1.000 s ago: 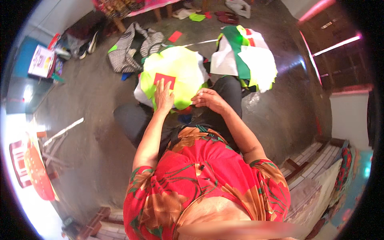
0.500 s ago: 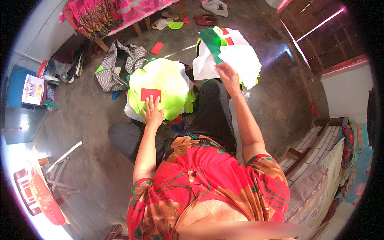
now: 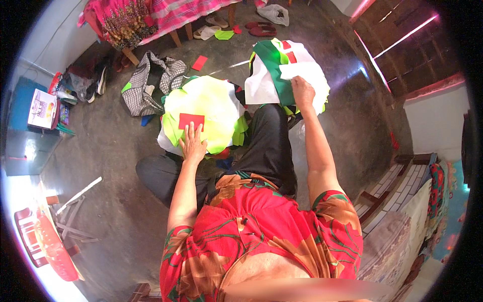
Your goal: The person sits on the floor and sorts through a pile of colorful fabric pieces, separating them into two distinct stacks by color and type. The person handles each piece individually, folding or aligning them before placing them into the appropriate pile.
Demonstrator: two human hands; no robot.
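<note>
Fingers spread, my left hand (image 3: 193, 146) lies flat on the near edge of a heap of yellow-green cloth pieces (image 3: 216, 108). Its fingertips rest on the lower edge of a small red cloth piece (image 3: 191, 121) on top. My right hand (image 3: 304, 93) is closed at the near edge of a white cloth piece (image 3: 296, 70), pinching it over a second heap at the right. That second heap shows a green cloth strip (image 3: 274, 60), a white flap (image 3: 260, 83) at its left and yellow-green edges. Its thumb is hard to make out.
A checked bag (image 3: 142, 90) lies open beside the left heap. Farther off are a loose red piece (image 3: 199, 63), a yellow-green scrap (image 3: 224, 34), dark red shoes (image 3: 261, 28) and a white plastic bag (image 3: 274, 15). A cloth-draped bed (image 3: 176, 17) stands at the back.
My right hand has moved slightly right and nearer to me, and the white piece with it has shifted and looks folded smaller. More green cloth shows. My left hand stays on the red piece.
</note>
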